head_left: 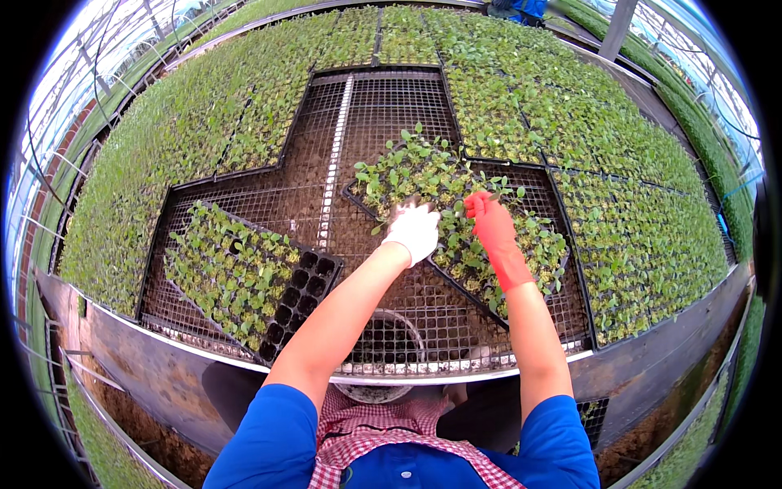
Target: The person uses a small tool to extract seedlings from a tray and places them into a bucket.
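Blue shirt [383, 469] nearest, at 6 o'clock. Right hand [491, 226], red-gloved: fingers curled. Left hand [414, 231], white-gloved: fingertips unclear. Cannot tell whether either grips. Seedling tray [468, 291] beneath both, from their 11 to 4 o'clock.

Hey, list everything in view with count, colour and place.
Tray of seedlings: one, green in black, right of centre
Tray with bare cells: one, green and black, left
Mesh: one expanse, dark, centre
Surrounding seedlings: many, green, left, right, beyond
Strip: one, white, along mesh
Round container: one, greyish, low centre
Post: one, grey, upper right
Unclear object: one, blue, top right
Apron: one, red-and-white check, bottom
Shirt: one, blue, bottom
Left hand: one, white-gloved, centre
Right hand: one, red-gloved, right of centre
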### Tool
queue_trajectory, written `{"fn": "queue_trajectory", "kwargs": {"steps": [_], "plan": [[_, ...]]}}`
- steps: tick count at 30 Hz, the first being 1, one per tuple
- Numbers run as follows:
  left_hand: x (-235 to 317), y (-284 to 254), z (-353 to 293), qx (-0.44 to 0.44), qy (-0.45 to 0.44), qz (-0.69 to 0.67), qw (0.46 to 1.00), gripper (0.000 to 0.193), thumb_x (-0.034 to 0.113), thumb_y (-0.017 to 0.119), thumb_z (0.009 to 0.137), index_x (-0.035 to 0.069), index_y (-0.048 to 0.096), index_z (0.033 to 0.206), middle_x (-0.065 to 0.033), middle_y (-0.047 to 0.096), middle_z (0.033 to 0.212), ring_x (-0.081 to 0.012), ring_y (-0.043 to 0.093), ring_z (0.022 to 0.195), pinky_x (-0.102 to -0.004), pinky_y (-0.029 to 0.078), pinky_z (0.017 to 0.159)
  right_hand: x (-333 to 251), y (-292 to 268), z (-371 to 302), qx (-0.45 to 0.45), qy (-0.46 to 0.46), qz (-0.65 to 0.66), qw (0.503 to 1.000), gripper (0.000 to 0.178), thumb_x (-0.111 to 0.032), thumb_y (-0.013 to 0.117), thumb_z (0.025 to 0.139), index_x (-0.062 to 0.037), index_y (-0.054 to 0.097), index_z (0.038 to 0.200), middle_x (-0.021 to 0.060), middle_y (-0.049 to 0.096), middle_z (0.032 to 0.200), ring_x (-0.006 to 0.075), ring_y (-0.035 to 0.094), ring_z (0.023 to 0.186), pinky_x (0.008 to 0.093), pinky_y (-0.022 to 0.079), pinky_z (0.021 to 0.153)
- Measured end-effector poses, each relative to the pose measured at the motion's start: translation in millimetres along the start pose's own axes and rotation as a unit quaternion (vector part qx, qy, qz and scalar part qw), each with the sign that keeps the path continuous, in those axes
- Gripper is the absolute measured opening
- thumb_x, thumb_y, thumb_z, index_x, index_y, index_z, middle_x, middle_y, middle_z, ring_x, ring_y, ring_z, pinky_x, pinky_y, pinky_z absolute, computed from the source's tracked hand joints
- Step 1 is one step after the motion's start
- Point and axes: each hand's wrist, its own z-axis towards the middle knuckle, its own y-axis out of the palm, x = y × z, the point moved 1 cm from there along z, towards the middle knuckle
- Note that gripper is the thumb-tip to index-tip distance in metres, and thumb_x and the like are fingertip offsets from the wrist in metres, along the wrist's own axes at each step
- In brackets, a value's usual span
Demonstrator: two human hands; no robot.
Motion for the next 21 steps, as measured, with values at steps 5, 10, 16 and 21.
{"fn": "queue_trajectory", "kwargs": {"steps": [5,10,16,21], "plan": [[5.4,-8.9,23.9,-0.071,-0.008,0.021,0.997,0.035,0.017,0.043,0.085,0.014,0.062,0.114,-0.0096,0.053,0.127,-0.0324,0.040,0.126,-0.0517,0.031,0.102,-5.7,-3.6,-3.7,-0.012,-0.002,0.002,1.000,0.027,-0.031,0.043,0.097,-0.0122,0.062,0.100,0.0040,0.069,0.085,0.0189,0.065,0.067,0.0327,0.049,0.066],[-2.1,-19.3,0.9,0.156,-0.056,-0.158,0.973,0.033,0.020,0.049,0.084,0.012,0.062,0.113,-0.0132,0.058,0.118,-0.0302,0.049,0.118,-0.0435,0.037,0.101,-2.7,-23.2,-13.5,-0.008,0.008,-0.007,1.000,0.028,-0.033,0.043,0.097,-0.0138,0.062,0.106,0.0043,0.070,0.087,0.0167,0.063,0.059,0.0297,0.049,0.058],[-19.9,43.8,-119.6,0.205,-0.161,-0.544,0.797,0.036,0.014,0.056,0.087,0.002,0.055,0.121,-0.0167,0.059,0.117,-0.0249,0.058,0.107,-0.0336,0.044,0.095,-62.2,-67.0,-99.2,-0.026,0.028,0.207,0.978,0.029,-0.022,0.038,0.099,-0.0020,0.059,0.101,0.0113,0.068,0.091,0.0122,0.062,0.059,0.0232,0.046,0.051],[-8.9,67.3,-218.9,0.082,-0.279,-0.880,0.375,0.049,0.017,0.061,0.088,-0.001,0.041,0.129,-0.0204,0.052,0.119,-0.0322,0.057,0.104,-0.0457,0.050,0.091,-52.7,-33.0,-187.2,-0.146,0.176,0.428,0.875,0.029,-0.029,0.040,0.100,-0.0047,0.054,0.108,0.0163,0.065,0.104,0.0152,0.064,0.067,0.0238,0.049,0.057]]}}
